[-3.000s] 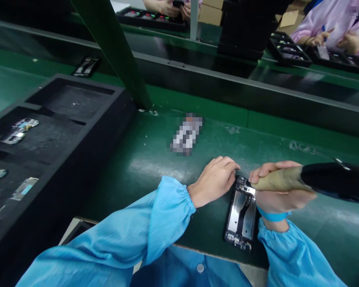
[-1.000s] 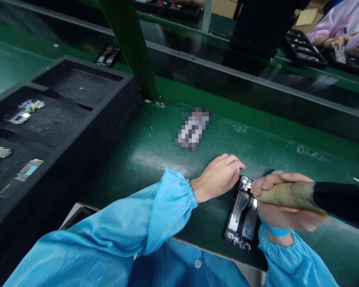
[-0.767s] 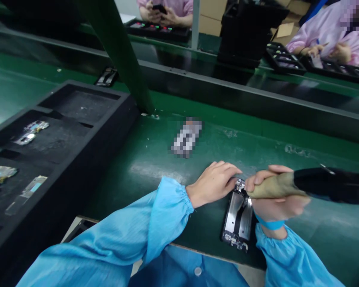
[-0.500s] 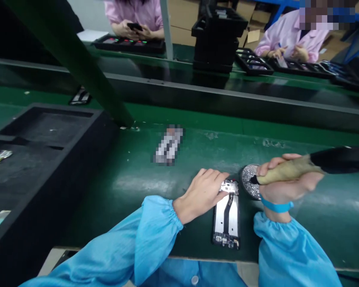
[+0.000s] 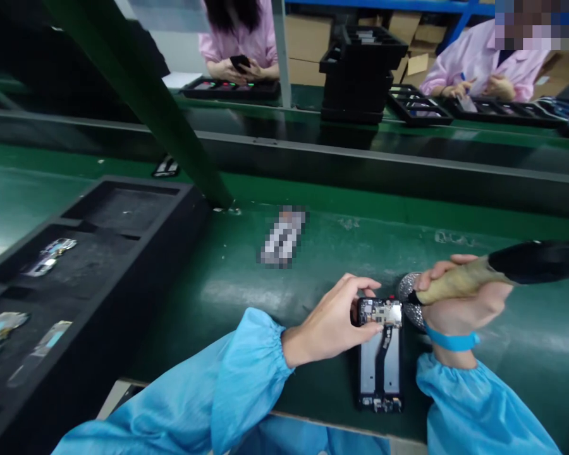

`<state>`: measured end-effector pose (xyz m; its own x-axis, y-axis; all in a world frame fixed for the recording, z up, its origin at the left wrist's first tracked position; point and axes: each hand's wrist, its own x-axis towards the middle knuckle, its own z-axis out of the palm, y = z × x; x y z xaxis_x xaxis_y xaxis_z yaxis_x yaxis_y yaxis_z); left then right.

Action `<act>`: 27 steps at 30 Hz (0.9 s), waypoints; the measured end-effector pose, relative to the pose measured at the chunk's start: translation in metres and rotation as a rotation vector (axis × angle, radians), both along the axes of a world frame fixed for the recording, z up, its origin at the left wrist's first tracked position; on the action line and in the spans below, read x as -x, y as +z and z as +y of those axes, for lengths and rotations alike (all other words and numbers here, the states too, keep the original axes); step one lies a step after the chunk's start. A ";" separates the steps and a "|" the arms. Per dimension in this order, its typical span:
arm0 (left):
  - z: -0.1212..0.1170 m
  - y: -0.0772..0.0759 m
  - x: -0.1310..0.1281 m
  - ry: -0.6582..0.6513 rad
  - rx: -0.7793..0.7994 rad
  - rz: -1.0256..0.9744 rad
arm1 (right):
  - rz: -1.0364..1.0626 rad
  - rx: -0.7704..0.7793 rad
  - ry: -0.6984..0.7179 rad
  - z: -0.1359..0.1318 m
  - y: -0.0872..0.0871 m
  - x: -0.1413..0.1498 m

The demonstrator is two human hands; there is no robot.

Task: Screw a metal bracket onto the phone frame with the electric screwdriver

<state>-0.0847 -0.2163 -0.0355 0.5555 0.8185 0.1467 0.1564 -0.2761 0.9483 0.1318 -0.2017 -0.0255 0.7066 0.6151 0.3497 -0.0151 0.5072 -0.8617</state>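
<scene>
An opened smartphone (image 5: 394, 363) is near the table's front edge, back off, with its circuit board at the top and a black ribbon cable down its middle. My left hand (image 5: 334, 319) holds its upper left corner, the thumb on the board and a finger arched over the top edge. My right hand (image 5: 464, 309) is wrapped round an electric screwdriver (image 5: 455, 284) with a tan-wrapped grip and a black rear body. Its dark tip points down into a round dish (image 5: 411, 287) of tiny shiny pieces that look like screws, right of the phone.
Another opened phone (image 5: 282, 239) lies further back on the green table. At left stands a black foam tray (image 5: 171, 218) with several circuit boards. A green post (image 5: 171, 120) rises behind it. Across a partition, two people in pink work beside stacked black trays (image 5: 355, 82).
The camera view has shifted, so most things sit lower and further right. My left hand has drawn back from the board, uncovering more of it. The screwdriver tip remains at the dish.
</scene>
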 end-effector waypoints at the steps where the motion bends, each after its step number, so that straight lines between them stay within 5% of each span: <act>1: -0.001 0.000 0.000 0.004 -0.007 -0.010 | -0.005 0.016 -0.002 0.000 0.000 0.000; 27: -0.013 0.014 0.011 0.050 -0.206 -0.106 | 0.018 0.008 -0.016 0.007 -0.007 -0.002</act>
